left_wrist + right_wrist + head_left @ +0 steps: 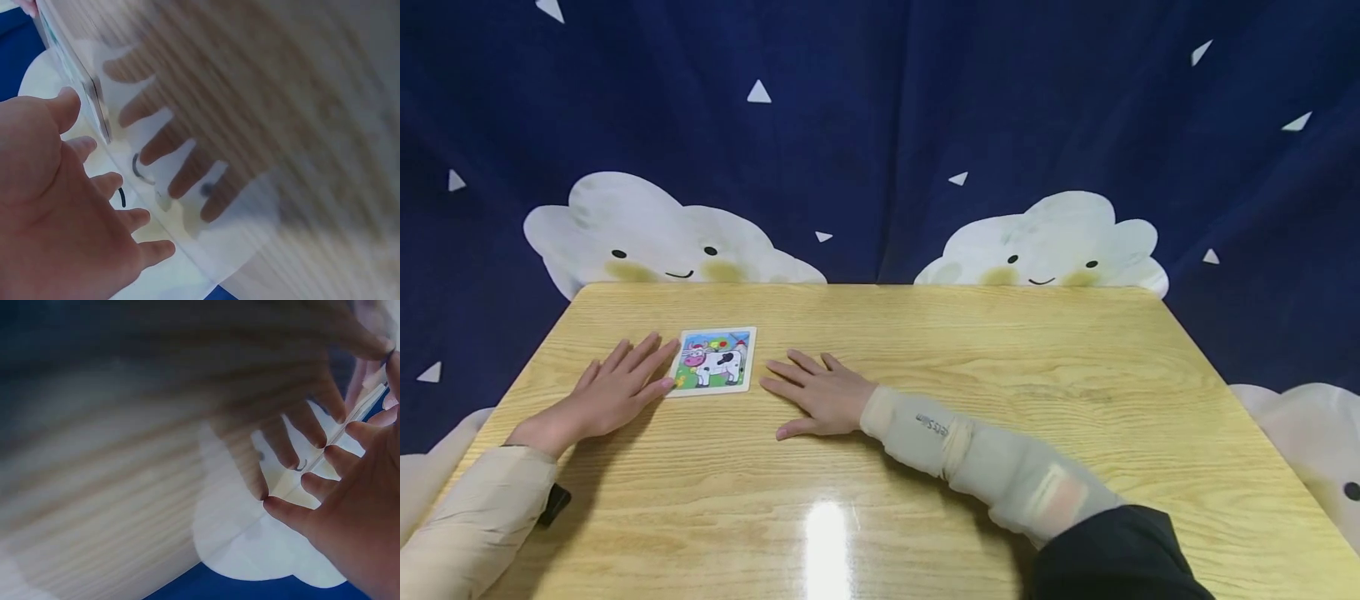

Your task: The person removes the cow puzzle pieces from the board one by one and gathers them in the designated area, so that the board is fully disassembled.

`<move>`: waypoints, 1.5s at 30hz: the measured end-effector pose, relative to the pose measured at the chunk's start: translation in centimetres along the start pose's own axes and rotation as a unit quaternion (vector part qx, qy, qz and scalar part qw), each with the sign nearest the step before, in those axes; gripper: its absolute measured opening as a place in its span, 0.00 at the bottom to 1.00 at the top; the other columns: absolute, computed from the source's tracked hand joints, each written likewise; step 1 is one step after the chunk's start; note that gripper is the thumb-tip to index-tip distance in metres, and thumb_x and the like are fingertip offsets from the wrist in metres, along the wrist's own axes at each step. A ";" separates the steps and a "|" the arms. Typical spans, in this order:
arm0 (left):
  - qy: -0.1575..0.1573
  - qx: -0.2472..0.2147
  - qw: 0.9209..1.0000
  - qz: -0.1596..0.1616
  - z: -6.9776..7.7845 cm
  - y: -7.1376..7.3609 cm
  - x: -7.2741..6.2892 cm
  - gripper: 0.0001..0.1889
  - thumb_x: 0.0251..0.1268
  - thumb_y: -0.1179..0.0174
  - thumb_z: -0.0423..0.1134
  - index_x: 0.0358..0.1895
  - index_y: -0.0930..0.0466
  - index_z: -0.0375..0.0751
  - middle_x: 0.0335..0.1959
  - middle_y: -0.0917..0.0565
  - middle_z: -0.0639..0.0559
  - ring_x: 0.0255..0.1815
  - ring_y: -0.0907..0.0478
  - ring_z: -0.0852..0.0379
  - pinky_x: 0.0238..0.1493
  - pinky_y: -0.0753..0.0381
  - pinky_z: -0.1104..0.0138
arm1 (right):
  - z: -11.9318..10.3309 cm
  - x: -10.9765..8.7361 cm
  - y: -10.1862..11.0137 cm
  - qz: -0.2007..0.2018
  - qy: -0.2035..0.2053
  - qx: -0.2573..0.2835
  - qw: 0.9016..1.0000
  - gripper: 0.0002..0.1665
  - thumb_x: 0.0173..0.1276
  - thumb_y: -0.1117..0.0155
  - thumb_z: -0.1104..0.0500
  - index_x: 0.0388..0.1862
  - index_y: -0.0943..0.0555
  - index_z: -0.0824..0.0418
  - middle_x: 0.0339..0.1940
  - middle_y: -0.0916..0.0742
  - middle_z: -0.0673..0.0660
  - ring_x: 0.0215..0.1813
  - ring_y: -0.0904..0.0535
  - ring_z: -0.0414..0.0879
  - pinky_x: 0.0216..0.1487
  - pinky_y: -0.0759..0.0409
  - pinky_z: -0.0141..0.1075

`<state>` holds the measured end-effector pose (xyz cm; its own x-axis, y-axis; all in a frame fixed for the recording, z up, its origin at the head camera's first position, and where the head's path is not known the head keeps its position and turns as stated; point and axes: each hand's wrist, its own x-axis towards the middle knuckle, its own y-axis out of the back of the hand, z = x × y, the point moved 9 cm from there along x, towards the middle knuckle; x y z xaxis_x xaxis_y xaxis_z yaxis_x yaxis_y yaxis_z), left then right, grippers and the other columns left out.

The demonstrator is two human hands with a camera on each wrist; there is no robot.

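A square picture of a cow (pixel 713 362) with a pale border lies on the wooden table, left of centre in the head view. My left hand (pixel 617 390) is at its left edge, fingers spread and straight, the thumb and index fingertip right at the border. To the right of the picture my right hand (pixel 826 395) is spread palm down, its fingertips a short way from that edge. In the left wrist view the picture's thick edge (pixel 94 100) shows beyond the left hand (pixel 75 194). The right wrist view has the right hand (pixel 356 506) with fingertips at the tabletop.
The glossy wooden table (pixel 1000 358) mirrors the hands in both wrist views. Behind it hangs a dark blue curtain (pixel 865 125) with white triangles and smiling clouds. A small black object (pixel 554 505) is under the left wrist.
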<state>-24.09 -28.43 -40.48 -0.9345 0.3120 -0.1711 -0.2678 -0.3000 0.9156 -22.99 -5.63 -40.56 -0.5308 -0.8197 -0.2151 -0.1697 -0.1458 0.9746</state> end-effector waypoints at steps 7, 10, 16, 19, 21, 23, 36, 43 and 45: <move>0.001 0.004 1.000 -0.018 -0.1 0.0 0.4 0.36 0.78 0.60 0.57 0.80 0.62 0.46 0.77 0.60 0.30 0.71 0.68 0.19 0.59 0.67 0.25 | -0.5 2.2 -0.1 -0.013 -0.003 -0.002 1.000 0.47 0.72 0.59 0.28 0.82 0.58 0.43 0.82 0.54 0.44 0.80 0.64 0.50 0.74 0.54 0.57; 0.002 0.003 1.000 -0.021 -0.2 -0.1 0.4 0.37 0.78 0.60 0.57 0.80 0.62 0.46 0.77 0.59 0.30 0.71 0.68 0.18 0.58 0.67 0.25 | -0.7 2.6 -0.1 -0.014 -0.004 0.002 1.000 0.46 0.71 0.60 0.27 0.81 0.58 0.41 0.81 0.55 0.42 0.80 0.64 0.50 0.74 0.54 0.58; 0.009 -0.005 1.000 -0.027 -0.1 -0.2 0.5 0.37 0.78 0.59 0.57 0.80 0.62 0.46 0.78 0.60 0.31 0.71 0.70 0.18 0.58 0.68 0.25 | -1.0 2.8 0.3 -0.012 -0.004 0.000 1.000 0.45 0.72 0.59 0.28 0.81 0.55 0.43 0.81 0.54 0.42 0.80 0.61 0.52 0.73 0.52 0.59; 0.012 -0.005 0.999 -0.029 0.0 -0.2 0.4 0.37 0.78 0.59 0.57 0.80 0.62 0.46 0.77 0.60 0.31 0.71 0.70 0.18 0.58 0.68 0.25 | -1.1 2.8 0.4 -0.013 -0.007 0.004 1.000 0.45 0.72 0.58 0.29 0.81 0.54 0.43 0.81 0.53 0.42 0.80 0.60 0.53 0.73 0.51 0.58; 0.012 -0.007 0.999 -0.030 0.1 -0.3 0.3 0.38 0.78 0.59 0.57 0.80 0.64 0.47 0.77 0.61 0.30 0.71 0.71 0.18 0.58 0.69 0.25 | -1.2 2.7 0.4 -0.016 -0.008 0.007 1.000 0.45 0.72 0.58 0.29 0.81 0.53 0.43 0.81 0.52 0.43 0.80 0.60 0.53 0.73 0.51 0.58; 0.013 -0.006 0.999 -0.028 0.3 -0.4 0.2 0.38 0.78 0.59 0.57 0.80 0.65 0.48 0.77 0.61 0.31 0.71 0.71 0.18 0.58 0.69 0.25 | -1.2 2.6 0.4 -0.018 -0.009 0.011 1.000 0.45 0.72 0.57 0.29 0.81 0.53 0.43 0.81 0.52 0.42 0.80 0.60 0.53 0.73 0.51 0.57; -0.025 0.033 0.999 -0.004 2.7 -1.5 -0.3 0.36 0.79 0.60 0.55 0.80 0.61 0.44 0.80 0.57 0.41 0.76 0.67 0.29 0.62 0.66 0.27 | -0.9 0.0 0.2 -0.012 0.002 0.019 1.000 0.47 0.71 0.55 0.28 0.81 0.52 0.44 0.81 0.52 0.44 0.80 0.60 0.53 0.73 0.52 0.58; -0.035 0.027 0.999 0.019 4.3 -2.1 -0.5 0.35 0.78 0.59 0.56 0.80 0.56 0.44 0.80 0.52 0.43 0.77 0.65 0.33 0.63 0.65 0.28 | -0.5 -1.9 -0.3 -0.003 0.012 0.025 1.000 0.47 0.71 0.55 0.29 0.81 0.52 0.45 0.81 0.51 0.45 0.80 0.60 0.54 0.73 0.52 0.59; -0.039 0.029 0.998 0.026 4.9 -2.2 -0.6 0.35 0.78 0.57 0.55 0.79 0.53 0.43 0.79 0.51 0.43 0.77 0.64 0.33 0.63 0.65 0.28 | -0.5 -2.6 -0.4 -0.001 0.014 0.029 0.999 0.47 0.71 0.54 0.29 0.81 0.52 0.45 0.81 0.50 0.45 0.80 0.60 0.54 0.73 0.52 0.60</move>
<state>-21.79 -23.54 -40.64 -0.9251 0.3675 -0.0960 -0.2032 -0.2653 0.9425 -21.17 -3.72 -40.35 -0.5079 -0.8342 -0.2148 -0.2189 -0.1162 0.9688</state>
